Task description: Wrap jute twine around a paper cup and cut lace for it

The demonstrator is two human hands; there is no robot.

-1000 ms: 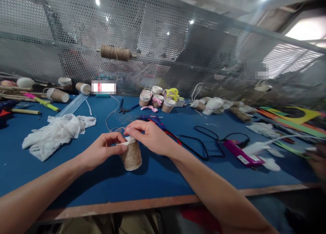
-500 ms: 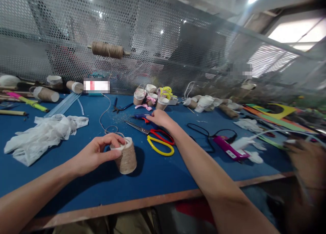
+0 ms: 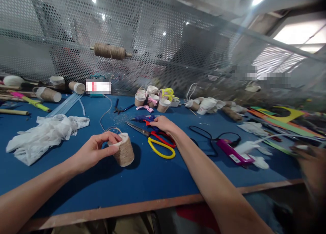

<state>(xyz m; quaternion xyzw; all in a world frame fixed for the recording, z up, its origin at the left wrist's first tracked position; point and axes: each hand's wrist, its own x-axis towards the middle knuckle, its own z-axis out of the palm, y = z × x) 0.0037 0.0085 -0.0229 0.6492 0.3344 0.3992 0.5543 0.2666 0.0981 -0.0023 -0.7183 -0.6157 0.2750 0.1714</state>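
Observation:
My left hand [image 3: 98, 148] pinches the rim of a twine-wrapped paper cup [image 3: 126, 152], which tilts over the blue table. From the cup's top, a thin twine strand [image 3: 101, 117] runs back across the table. Farther right, my right hand [image 3: 163, 124] is closed around the handle of a blue glue gun [image 3: 142, 118] with a red trigger, its nozzle pointing left. Scissors [image 3: 149, 134] with one red and one yellow handle loop lie just in front of the gun, under my right wrist. My palm hides part of the gun's grip.
A twine spool [image 3: 109, 51] hangs on the mesh panel. Pliers [image 3: 124, 108] and several finished cups [image 3: 163, 105] stand behind. White fabric [image 3: 51, 134] lies left. Right are a purple power strip [image 3: 233, 152], black cable [image 3: 202, 129], and another person's hand [image 3: 312, 159].
My left hand has raised and tilted the cup slightly. The glue gun has shifted a little in my right hand's grip area, showing more of its body. The scissors stay put.

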